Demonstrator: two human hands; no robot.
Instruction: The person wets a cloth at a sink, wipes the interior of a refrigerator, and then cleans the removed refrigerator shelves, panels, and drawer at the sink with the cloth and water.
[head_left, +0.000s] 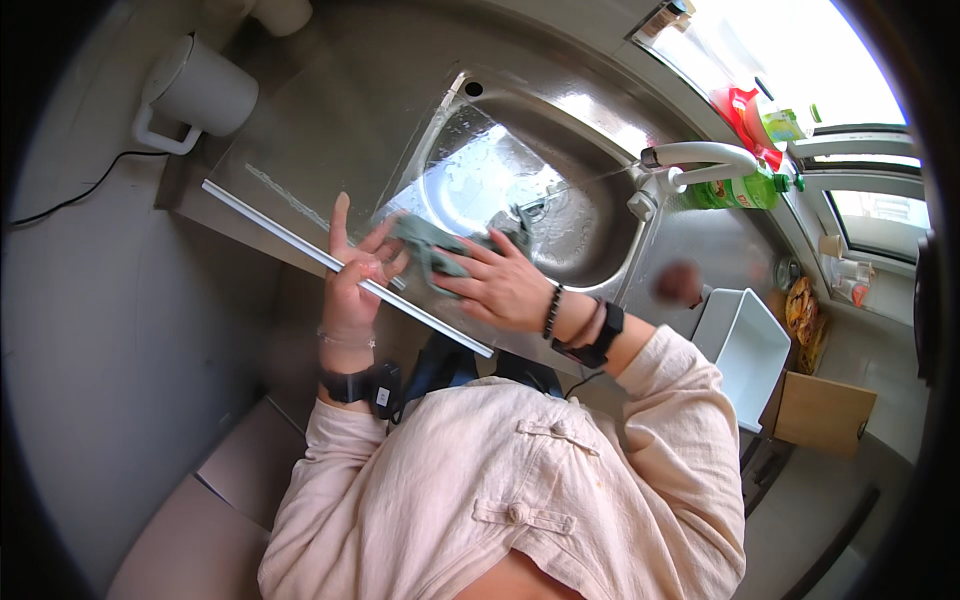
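Note:
My left hand (358, 281) holds a clear panel by its white edge strip (277, 230), the thumb over the strip and the fingers behind it. The panel is tilted over the near left rim of the steel sink (592, 217); its far edges are hard to make out. My right hand (502, 289) lies with fingers spread on a crumpled grey-green cloth (431, 244), which is blurred and partly hidden by the fingers. The cloth is close to the fingertips of my left hand. Water drops and a bright reflection show over the basin.
A white tap (705, 157) rises at the sink's right, beside a green bottle (742, 191). A white electric kettle (202, 86) stands at the upper left. On the right are a white bin (742, 352), a wooden board (823, 412) and a windowsill with a red item (742, 112).

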